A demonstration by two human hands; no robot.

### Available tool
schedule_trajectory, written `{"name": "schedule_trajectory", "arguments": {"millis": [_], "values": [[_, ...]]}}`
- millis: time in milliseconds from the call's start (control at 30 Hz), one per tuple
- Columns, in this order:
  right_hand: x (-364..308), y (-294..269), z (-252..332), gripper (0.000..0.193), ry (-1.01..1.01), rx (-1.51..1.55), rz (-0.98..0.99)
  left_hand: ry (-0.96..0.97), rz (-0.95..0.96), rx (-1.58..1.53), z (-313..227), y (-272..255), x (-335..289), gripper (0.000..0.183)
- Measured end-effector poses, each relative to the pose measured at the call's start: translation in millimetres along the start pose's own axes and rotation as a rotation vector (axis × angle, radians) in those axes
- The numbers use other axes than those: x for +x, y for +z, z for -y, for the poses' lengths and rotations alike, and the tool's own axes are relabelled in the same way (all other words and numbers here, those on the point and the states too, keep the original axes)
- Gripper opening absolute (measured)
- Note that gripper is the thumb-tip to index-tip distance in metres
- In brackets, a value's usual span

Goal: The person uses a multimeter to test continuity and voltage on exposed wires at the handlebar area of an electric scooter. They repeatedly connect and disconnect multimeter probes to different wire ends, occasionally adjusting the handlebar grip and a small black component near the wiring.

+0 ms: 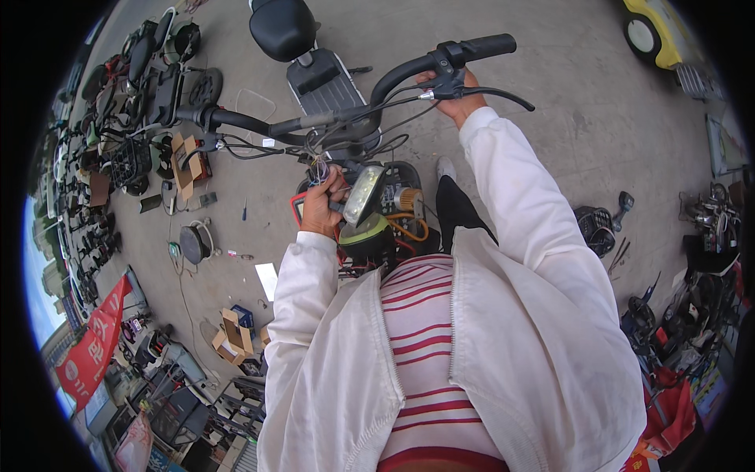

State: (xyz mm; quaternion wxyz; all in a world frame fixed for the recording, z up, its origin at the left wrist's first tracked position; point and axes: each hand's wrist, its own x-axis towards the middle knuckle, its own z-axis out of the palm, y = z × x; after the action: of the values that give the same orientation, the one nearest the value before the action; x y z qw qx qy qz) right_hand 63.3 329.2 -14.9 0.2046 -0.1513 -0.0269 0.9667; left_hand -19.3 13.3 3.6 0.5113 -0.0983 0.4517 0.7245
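An electric scooter stands in front of me, its black handlebar [303,123] crossing the view below the black seat [283,30]. My left hand [321,206] is closed on a bundle of thin coloured wires [318,169] beside the clear headlight [364,195]. Up at the right grip [487,47], my right hand [458,102] is closed around the base of the brake lever [503,95], where the housing partly hides its fingers. A black and lime-green rounded part [366,234] sits under the headlight. Left of it shows the edge of a red-framed device [297,206], partly behind my hand.
An opened cardboard box [187,165] and several parked scooters [141,79] stand at the left. A screwdriver [244,212] and white paper [267,282] lie on the concrete. At the right are a cordless drill [625,201], a black basket [595,228] and a yellow vehicle [676,35].
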Motion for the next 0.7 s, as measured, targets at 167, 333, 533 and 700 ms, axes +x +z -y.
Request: {"name": "schedule_trajectory", "arguments": {"millis": [167,333,533,700], "values": [[-0.3,0.0,-1.1,0.021,0.017,0.014,0.031,0.013,0.057,0.004,1.5,-6.1,3.4,0.014],[1.4,-2.8,1.5,0.021,0.015,-0.011,0.076,0.018,0.029,0.008,2.0,-2.9,2.6,0.014],[1.2,-1.6,0.0,0.022,0.010,0.016,0.044,0.017,0.024,0.011,2.5,-4.8,4.1,0.015],[0.8,0.2,0.0,0.023,-0.008,-0.027,-0.001,0.025,0.001,0.031,2.7,-7.6,4.8,0.014]]}}
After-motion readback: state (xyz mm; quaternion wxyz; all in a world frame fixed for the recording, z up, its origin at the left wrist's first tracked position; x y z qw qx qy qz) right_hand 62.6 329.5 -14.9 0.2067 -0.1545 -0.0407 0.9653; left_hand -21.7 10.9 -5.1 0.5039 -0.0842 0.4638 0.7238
